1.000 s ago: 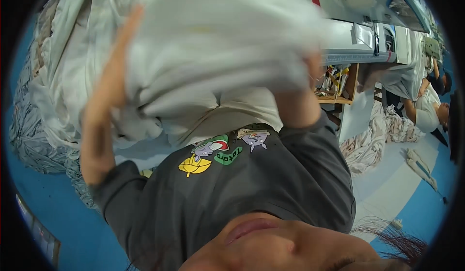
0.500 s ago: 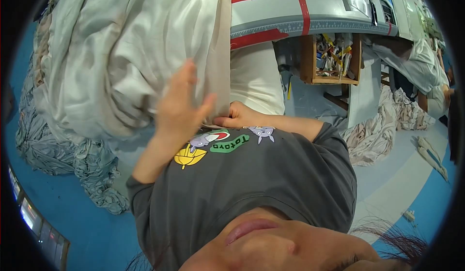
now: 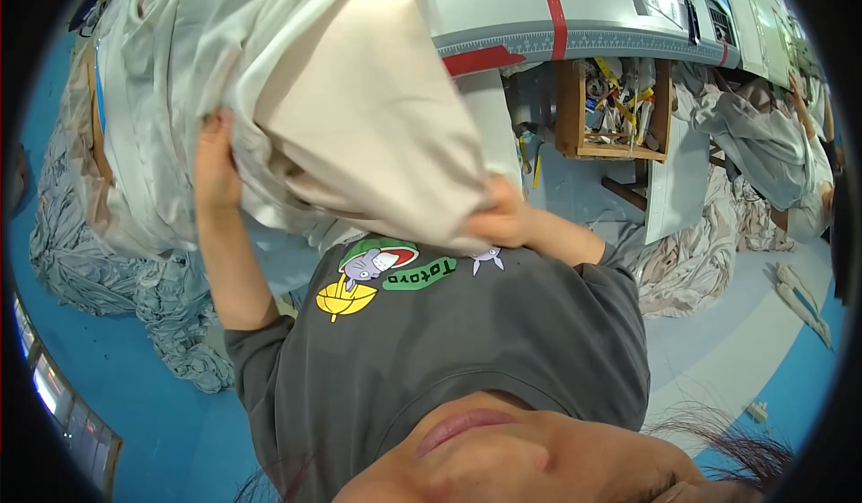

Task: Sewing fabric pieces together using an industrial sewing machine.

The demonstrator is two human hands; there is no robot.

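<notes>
A large pale, silky fabric (image 3: 368, 108) lies bunched in deep folds before me, its beige side turned up toward the right. Gripping its near right corner, my right hand (image 3: 503, 214) is closed in front of my shirt, slightly blurred. My left hand (image 3: 217, 166) is closed on the folds further left, the fingertips partly lost in the cloth. Between the two hands the fabric sags and hides what lies beneath it.
A white work table with a ruler strip (image 3: 584, 43) and red tape runs along the far right. Below it hangs a wooden drawer (image 3: 620, 151) of small tools. Heaped cloth (image 3: 81, 260) covers the floor at left, more (image 3: 691, 269) at right. Another person's arm (image 3: 801, 108) shows far right.
My right hand has drawn the fabric's edge to the right and lifted it, showing its beige side. My left hand has moved left and closed on the folds.
</notes>
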